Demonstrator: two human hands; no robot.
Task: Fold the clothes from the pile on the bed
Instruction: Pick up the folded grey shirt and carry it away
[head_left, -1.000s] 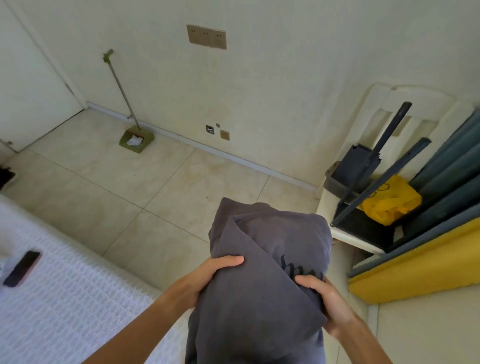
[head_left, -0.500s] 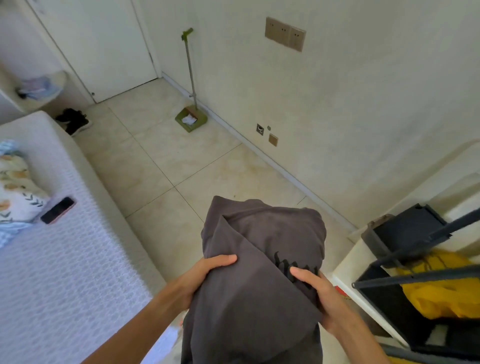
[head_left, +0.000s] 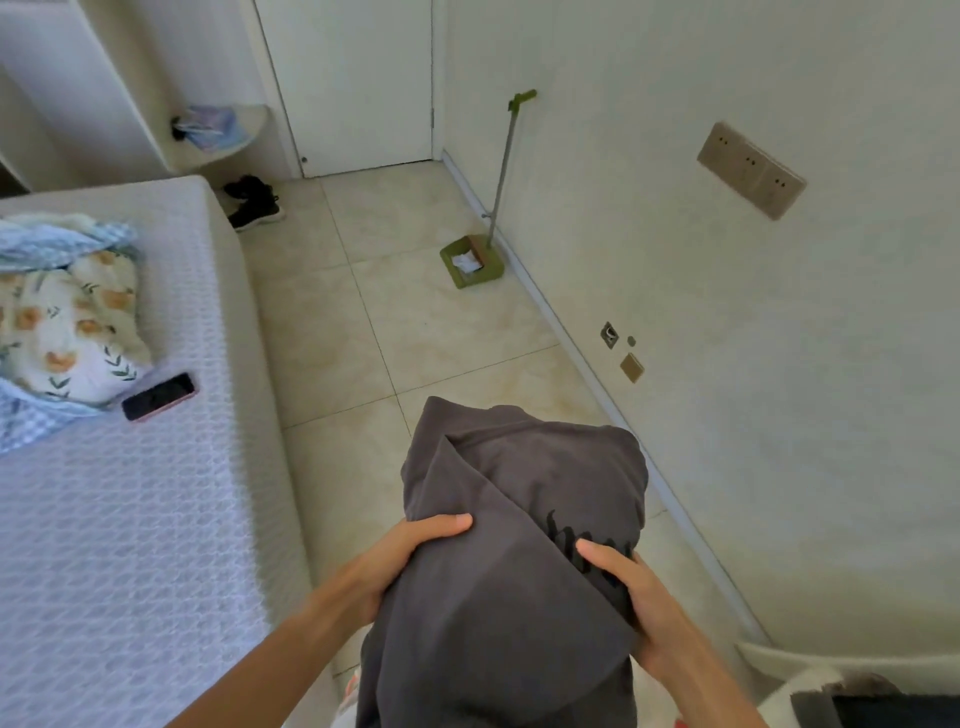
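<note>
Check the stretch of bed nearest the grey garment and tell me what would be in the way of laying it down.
Nothing visible: the bed is bare beside the grey garment. The phone lies farther up.

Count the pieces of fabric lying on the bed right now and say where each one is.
2 that show: a floral cloth near the bed's left edge, beside the phone, and a blue checked cloth bunched around it. More may lie outside the frame.

The grey garment (head_left: 519, 519) is soft matt cloth. Left of it, the bed (head_left: 130, 519) wears waffle-textured fabric bearing a glossy phone (head_left: 158, 396); pale floor tiles (head_left: 415, 338) look smooth.
</note>
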